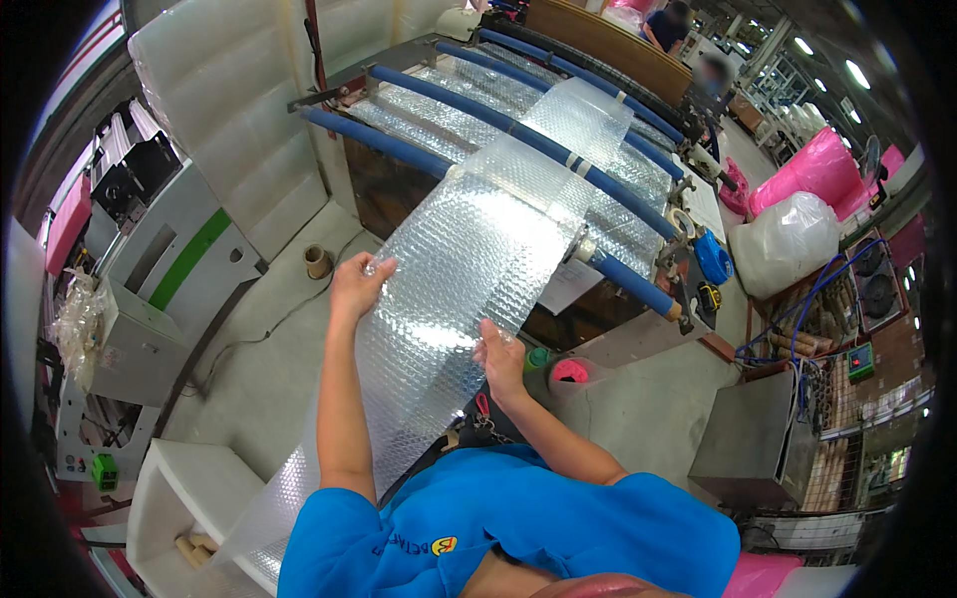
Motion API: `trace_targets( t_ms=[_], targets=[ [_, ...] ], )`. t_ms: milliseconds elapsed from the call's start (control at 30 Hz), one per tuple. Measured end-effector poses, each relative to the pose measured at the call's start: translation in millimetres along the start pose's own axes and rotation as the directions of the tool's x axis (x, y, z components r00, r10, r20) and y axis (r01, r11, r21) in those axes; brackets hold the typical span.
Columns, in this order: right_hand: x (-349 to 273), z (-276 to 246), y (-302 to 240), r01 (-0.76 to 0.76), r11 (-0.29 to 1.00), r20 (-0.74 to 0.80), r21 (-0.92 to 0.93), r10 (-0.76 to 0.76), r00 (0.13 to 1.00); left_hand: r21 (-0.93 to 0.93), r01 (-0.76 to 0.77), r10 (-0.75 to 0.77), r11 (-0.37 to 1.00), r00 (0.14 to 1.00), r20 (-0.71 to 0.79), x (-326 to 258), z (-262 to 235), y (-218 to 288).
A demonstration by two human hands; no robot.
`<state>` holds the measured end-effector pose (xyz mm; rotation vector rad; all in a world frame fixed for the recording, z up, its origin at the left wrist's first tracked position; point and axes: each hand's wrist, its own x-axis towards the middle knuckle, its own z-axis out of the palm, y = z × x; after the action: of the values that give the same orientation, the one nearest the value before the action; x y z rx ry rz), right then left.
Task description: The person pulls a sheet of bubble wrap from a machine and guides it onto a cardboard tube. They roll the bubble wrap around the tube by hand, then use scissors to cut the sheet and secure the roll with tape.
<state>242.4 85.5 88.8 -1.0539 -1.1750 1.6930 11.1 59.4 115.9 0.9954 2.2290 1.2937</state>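
A wide strip of clear bubble wrap (454, 264) runs from the blue rollers down toward my body and past my left side. My left hand (361, 286) grips its left edge, fingers closed, with the thumb on top. Lower down, on the opposite edge, my right hand (501, 361) pinches the film, its thumb pointing up and the other fingers partly hidden. Between my hands the sheet lies fairly flat and shines under the lights. At the far end it passes over a long blue roller (508, 125) on the machine.
Grey machine cabinets (189, 249) stand at the left. A cardboard tube (317, 262) and a cable are on the floor. Beneath the machine's right side is a pink roll (570, 375). To the right are a metal box (750, 439) and large wrapped rolls (788, 244). People are in the background.
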Motion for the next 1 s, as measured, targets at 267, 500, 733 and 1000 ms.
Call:
trace_targets(
  t_ms=[267,500,733,1000],
  targets=[
    [14,-20,37,0.045,0.991,-0.044,-0.123,-0.051,0.998,0.056,0.104,-0.107,0.993,0.993,0.049,-2,39,-37],
    [27,-32,65,0.038,0.994,-0.073,-0.098,-0.045,0.996,0.153,0.074,-0.082,0.985,0.996,0.045,5,54,-50],
    [59,-51,91,0.057,0.908,-0.024,-0.414,-0.074,0.997,0.071,-0.023,0.026,0.997,0.999,-0.041,13,89,-84],
    [62,-53,96,0.084,0.941,-0.058,-0.328,-0.108,0.992,0.023,-0.016,0.018,1.000,0.996,-0.091,14,99,-80]
  ],
)
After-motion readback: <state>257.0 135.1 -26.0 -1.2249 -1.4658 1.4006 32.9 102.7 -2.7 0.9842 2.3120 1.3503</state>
